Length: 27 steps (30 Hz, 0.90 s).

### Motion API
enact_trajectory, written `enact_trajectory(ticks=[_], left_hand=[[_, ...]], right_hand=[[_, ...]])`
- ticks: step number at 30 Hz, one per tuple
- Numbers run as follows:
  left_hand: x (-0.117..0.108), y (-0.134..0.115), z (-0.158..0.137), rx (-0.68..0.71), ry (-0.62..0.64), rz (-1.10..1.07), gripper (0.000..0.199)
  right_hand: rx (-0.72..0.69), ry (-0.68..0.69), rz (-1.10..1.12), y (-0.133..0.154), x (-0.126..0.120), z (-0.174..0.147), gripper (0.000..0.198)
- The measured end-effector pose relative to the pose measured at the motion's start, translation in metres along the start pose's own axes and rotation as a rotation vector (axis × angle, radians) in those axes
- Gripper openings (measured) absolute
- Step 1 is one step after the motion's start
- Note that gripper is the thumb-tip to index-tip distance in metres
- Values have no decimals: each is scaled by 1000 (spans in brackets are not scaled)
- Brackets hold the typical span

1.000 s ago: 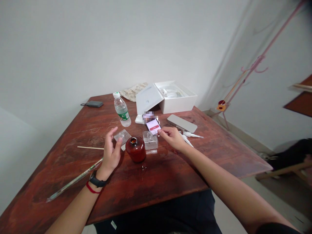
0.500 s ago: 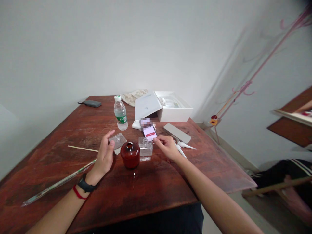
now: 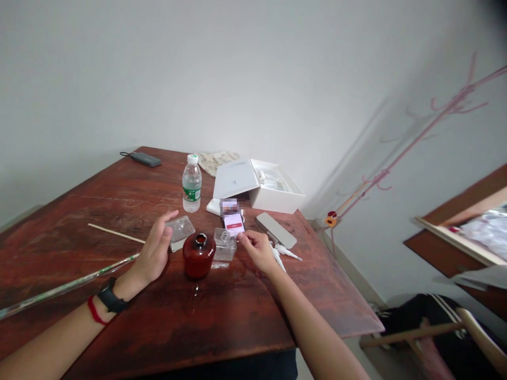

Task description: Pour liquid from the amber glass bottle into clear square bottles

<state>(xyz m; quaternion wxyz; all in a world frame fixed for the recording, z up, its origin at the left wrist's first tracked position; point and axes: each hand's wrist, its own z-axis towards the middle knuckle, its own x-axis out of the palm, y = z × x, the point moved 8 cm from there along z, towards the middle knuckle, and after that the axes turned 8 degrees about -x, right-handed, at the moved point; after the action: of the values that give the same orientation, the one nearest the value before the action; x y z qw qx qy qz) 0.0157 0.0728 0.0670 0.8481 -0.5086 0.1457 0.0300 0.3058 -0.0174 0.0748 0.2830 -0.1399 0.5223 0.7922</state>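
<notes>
My left hand [image 3: 153, 248] is open, fingers stretched, at the left of the amber glass bottle [image 3: 198, 258] and apart from it. A clear plastic tray [image 3: 182, 230] lies just beyond these fingers. The amber bottle stands upright with an uncovered neck. Right behind it is a small clear square bottle [image 3: 224, 247]. My right hand [image 3: 257, 250] has curled fingers, with thumb and forefinger pressed together between the clear bottle and the lit phone [image 3: 233, 224]. Whatever those fingertips hold, if anything, is too small to make out.
A water bottle [image 3: 192, 184] stands behind the tray. An open white box [image 3: 277, 198], a grey case [image 3: 276, 230] and white nozzle-like pieces [image 3: 285, 252] lie on the right. On the left are a thin stick [image 3: 114, 232] and a long wrapped rod [image 3: 71, 285]. A person [image 3: 428, 327] is at right.
The head view has turned and tilted, so the table things appear further left. Both hands keep nearly the same places beside the bottles.
</notes>
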Motion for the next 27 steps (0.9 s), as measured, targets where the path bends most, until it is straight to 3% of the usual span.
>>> enact_trajectory(ticks=[7, 12, 20, 27], left_hand=[[0, -3, -1, 3, -2, 69, 69], [1, 3, 4, -17, -8, 126, 61], [5, 11, 8, -75, 37, 252, 88], [4, 20, 9, -156, 59, 259, 95]], right_hand=[[66, 5, 48, -11, -3, -8, 89], [42, -84, 75, -10, -10, -8, 83], [-17, -179, 66, -2, -14, -5, 58], [-39, -186, 19, -2, -14, -4, 55]])
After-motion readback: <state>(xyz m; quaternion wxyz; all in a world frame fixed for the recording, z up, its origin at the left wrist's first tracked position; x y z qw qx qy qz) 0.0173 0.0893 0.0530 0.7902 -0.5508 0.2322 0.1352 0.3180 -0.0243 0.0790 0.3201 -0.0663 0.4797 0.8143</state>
